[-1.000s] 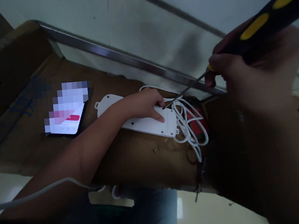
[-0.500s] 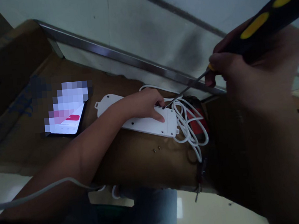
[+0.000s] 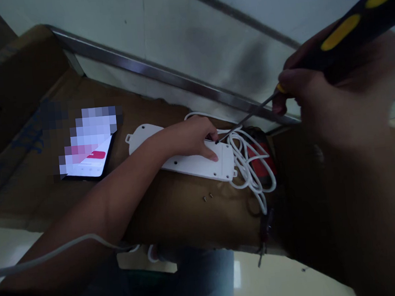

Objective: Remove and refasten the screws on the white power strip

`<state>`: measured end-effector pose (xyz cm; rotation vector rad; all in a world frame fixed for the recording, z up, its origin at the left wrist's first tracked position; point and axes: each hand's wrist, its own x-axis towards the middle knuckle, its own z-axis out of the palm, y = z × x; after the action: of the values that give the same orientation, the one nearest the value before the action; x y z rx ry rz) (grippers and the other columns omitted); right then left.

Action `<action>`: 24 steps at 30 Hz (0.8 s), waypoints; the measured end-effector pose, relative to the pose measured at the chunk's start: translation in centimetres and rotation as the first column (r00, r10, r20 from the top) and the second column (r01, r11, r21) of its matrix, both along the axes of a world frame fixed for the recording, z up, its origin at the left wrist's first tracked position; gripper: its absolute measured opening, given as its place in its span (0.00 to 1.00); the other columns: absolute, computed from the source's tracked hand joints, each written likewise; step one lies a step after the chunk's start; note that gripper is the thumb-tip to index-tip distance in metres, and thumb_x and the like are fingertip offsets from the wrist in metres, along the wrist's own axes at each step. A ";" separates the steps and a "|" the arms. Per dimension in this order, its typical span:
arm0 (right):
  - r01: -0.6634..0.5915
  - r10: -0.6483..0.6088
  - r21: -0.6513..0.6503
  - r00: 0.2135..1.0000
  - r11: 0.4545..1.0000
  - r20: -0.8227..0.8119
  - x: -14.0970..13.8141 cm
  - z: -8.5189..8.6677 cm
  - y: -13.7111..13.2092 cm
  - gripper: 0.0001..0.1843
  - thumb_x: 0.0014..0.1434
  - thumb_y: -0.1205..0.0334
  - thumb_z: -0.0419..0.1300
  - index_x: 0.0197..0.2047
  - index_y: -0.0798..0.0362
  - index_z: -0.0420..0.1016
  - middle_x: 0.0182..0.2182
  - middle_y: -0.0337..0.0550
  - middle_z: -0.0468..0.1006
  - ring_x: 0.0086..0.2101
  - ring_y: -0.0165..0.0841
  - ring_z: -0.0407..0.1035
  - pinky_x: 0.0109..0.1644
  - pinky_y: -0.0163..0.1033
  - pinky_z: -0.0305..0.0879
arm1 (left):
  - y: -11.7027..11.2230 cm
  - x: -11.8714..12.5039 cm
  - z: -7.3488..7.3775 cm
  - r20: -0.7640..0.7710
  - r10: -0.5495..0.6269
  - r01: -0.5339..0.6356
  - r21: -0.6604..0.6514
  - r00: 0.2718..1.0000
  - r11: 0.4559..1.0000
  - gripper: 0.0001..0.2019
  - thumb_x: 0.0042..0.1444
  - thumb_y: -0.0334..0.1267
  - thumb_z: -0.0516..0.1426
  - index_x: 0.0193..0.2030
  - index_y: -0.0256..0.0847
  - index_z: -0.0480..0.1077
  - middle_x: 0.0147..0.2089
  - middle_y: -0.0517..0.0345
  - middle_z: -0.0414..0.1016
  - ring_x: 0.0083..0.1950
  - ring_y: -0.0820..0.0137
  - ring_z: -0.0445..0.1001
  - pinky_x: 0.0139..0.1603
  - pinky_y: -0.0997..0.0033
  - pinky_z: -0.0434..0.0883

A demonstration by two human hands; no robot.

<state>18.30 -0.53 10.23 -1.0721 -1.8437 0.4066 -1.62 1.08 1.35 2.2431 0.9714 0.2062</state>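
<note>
A white power strip [image 3: 199, 168] lies on cardboard, its face with the screw holes turned up. My left hand [image 3: 196, 136] grips it near its right end, thumb on top and fingers curled over the far edge. In my right hand [image 3: 312, 82] is a large black and yellow screwdriver [image 3: 341, 31]. Its long shaft slants down to the left, with the tip at a screw hole on the far edge, close to my left fingers. Two small screws [image 3: 208, 197] rest on the cardboard in front of the strip. The strip's white cord [image 3: 250, 162] is bunched at its right end.
A phone [image 3: 90, 148] with a lit screen lies to the left on the cardboard [image 3: 175, 214]. Under the cord is a red and black object [image 3: 262, 158]. A small screwdriver [image 3: 264, 243] sticks out over the front edge. A tiled wall [image 3: 187, 33] stands behind.
Hardly anything differs. The screwdriver handle has turned or shifted slightly in my right hand, and its tip stays at the same hole. My left hand keeps its place on the power strip.
</note>
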 end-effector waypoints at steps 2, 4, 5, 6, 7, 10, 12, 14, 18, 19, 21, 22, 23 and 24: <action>0.007 -0.007 -0.009 1.000 1.000 -0.006 0.0 0.1 0.0 0.34 0.44 0.34 0.75 0.31 0.60 0.74 0.23 0.37 0.69 0.23 0.21 0.69 0.23 0.30 0.62 | 0.1 0.0 -0.1 0.006 -0.001 0.001 0.003 1.000 1.000 0.29 0.54 0.46 0.71 0.61 0.37 0.80 0.60 0.47 0.83 0.61 0.58 0.78 0.61 0.66 0.69; 0.013 -0.013 -0.016 1.000 1.000 -0.022 0.0 0.1 0.0 0.35 0.42 0.34 0.75 0.31 0.60 0.74 0.23 0.37 0.69 0.23 0.22 0.70 0.24 0.31 0.64 | 0.1 0.0 -0.2 0.013 0.000 0.000 0.003 1.000 1.000 0.29 0.54 0.46 0.71 0.61 0.38 0.80 0.60 0.48 0.83 0.60 0.59 0.78 0.60 0.66 0.69; 0.012 -0.012 -0.011 0.999 1.000 -0.033 0.0 0.1 0.0 0.36 0.41 0.34 0.75 0.31 0.60 0.74 0.23 0.37 0.69 0.23 0.22 0.70 0.24 0.31 0.64 | 0.1 0.0 -0.3 0.015 0.001 -0.001 0.002 1.000 1.000 0.28 0.53 0.46 0.71 0.60 0.38 0.80 0.60 0.48 0.83 0.60 0.59 0.78 0.60 0.66 0.69; 0.011 -0.011 -0.008 0.999 1.000 -0.037 0.0 0.0 0.0 0.36 0.41 0.34 0.75 0.31 0.61 0.74 0.23 0.37 0.69 0.23 0.22 0.69 0.24 0.31 0.64 | 0.1 0.0 -0.3 0.013 0.002 -0.002 0.001 1.000 1.000 0.28 0.53 0.46 0.71 0.60 0.38 0.80 0.60 0.49 0.83 0.60 0.58 0.78 0.59 0.66 0.69; 0.008 -0.008 -0.005 0.999 1.000 -0.035 -0.1 0.0 0.0 0.36 0.41 0.34 0.75 0.31 0.61 0.74 0.23 0.37 0.69 0.23 0.22 0.69 0.24 0.31 0.63 | 0.1 0.0 -0.3 0.008 0.001 -0.001 0.002 1.000 1.000 0.28 0.54 0.46 0.71 0.60 0.39 0.80 0.60 0.48 0.83 0.60 0.58 0.78 0.60 0.66 0.70; 0.007 -0.008 -0.010 1.000 1.000 -0.024 -0.2 -0.1 0.0 0.35 0.43 0.35 0.75 0.32 0.61 0.74 0.23 0.37 0.69 0.23 0.22 0.70 0.24 0.30 0.63 | 0.1 -0.1 -0.2 0.001 -0.007 0.007 0.014 1.000 1.000 0.27 0.54 0.47 0.71 0.60 0.38 0.80 0.59 0.47 0.83 0.60 0.58 0.78 0.60 0.65 0.70; 0.013 -0.013 -0.013 1.000 1.000 -0.022 -0.2 0.0 0.0 0.35 0.43 0.34 0.75 0.32 0.61 0.74 0.24 0.36 0.69 0.23 0.21 0.70 0.25 0.30 0.63 | 0.1 -0.1 -0.3 0.004 -0.008 0.008 0.023 1.000 1.000 0.28 0.54 0.47 0.71 0.60 0.38 0.80 0.60 0.47 0.83 0.61 0.58 0.78 0.61 0.65 0.69; 0.013 -0.013 -0.018 1.000 1.000 -0.020 -0.2 0.1 0.0 0.36 0.42 0.34 0.74 0.32 0.61 0.74 0.24 0.36 0.69 0.23 0.20 0.69 0.25 0.30 0.64 | 0.1 -0.1 -0.3 0.008 -0.003 0.003 0.029 1.000 1.000 0.28 0.54 0.47 0.71 0.60 0.38 0.80 0.60 0.48 0.83 0.62 0.59 0.78 0.61 0.66 0.69; -0.005 0.004 -0.011 0.999 1.000 -0.034 -0.2 0.1 0.1 0.36 0.41 0.34 0.75 0.31 0.61 0.73 0.23 0.34 0.68 0.22 0.19 0.68 0.24 0.28 0.64 | 0.2 0.0 -0.4 0.005 -0.007 0.007 0.021 1.000 1.000 0.27 0.54 0.47 0.71 0.60 0.39 0.80 0.60 0.48 0.83 0.60 0.58 0.78 0.61 0.65 0.70; -0.008 0.007 -0.008 0.999 1.000 -0.035 -0.2 0.0 0.1 0.36 0.41 0.34 0.75 0.31 0.61 0.73 0.23 0.35 0.68 0.22 0.19 0.68 0.24 0.28 0.64 | 0.2 0.0 -0.3 0.004 -0.009 0.008 0.017 1.000 1.000 0.27 0.54 0.47 0.71 0.60 0.39 0.80 0.60 0.48 0.83 0.60 0.58 0.78 0.61 0.64 0.70; -0.009 0.009 -0.008 1.000 1.000 -0.023 -0.2 -0.1 0.0 0.36 0.43 0.33 0.74 0.31 0.61 0.73 0.23 0.35 0.68 0.22 0.20 0.69 0.24 0.29 0.63 | 0.2 0.0 -0.3 0.006 -0.007 0.007 0.012 1.000 1.000 0.27 0.54 0.46 0.71 0.60 0.39 0.81 0.60 0.47 0.83 0.61 0.57 0.78 0.62 0.63 0.70; -0.007 0.007 -0.006 1.000 1.000 -0.018 -0.3 -0.1 0.0 0.35 0.43 0.34 0.74 0.31 0.61 0.73 0.23 0.36 0.69 0.23 0.20 0.69 0.24 0.29 0.64 | 0.2 0.0 -0.3 0.011 -0.006 0.006 0.009 1.000 1.000 0.28 0.54 0.46 0.71 0.60 0.39 0.81 0.60 0.47 0.83 0.61 0.57 0.78 0.62 0.63 0.70; -0.006 0.006 0.001 1.000 1.000 -0.018 -0.3 -0.2 0.0 0.36 0.43 0.34 0.74 0.31 0.61 0.73 0.23 0.36 0.69 0.23 0.20 0.69 0.24 0.29 0.64 | 0.2 0.0 -0.3 0.016 -0.006 0.006 0.008 1.000 1.000 0.28 0.53 0.46 0.71 0.60 0.39 0.81 0.60 0.47 0.83 0.61 0.58 0.78 0.62 0.64 0.70; 0.001 -0.001 0.006 1.000 1.000 -0.016 -0.3 -0.2 -0.1 0.36 0.43 0.34 0.74 0.31 0.61 0.73 0.23 0.36 0.69 0.23 0.20 0.69 0.23 0.29 0.63 | 0.2 0.0 -0.4 0.021 -0.006 0.006 0.007 1.000 1.000 0.28 0.53 0.46 0.71 0.60 0.39 0.81 0.60 0.47 0.83 0.61 0.58 0.78 0.61 0.65 0.69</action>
<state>17.96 -0.59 10.04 -1.0628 -1.8297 0.4080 -1.65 1.23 0.99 2.2458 0.9543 0.2300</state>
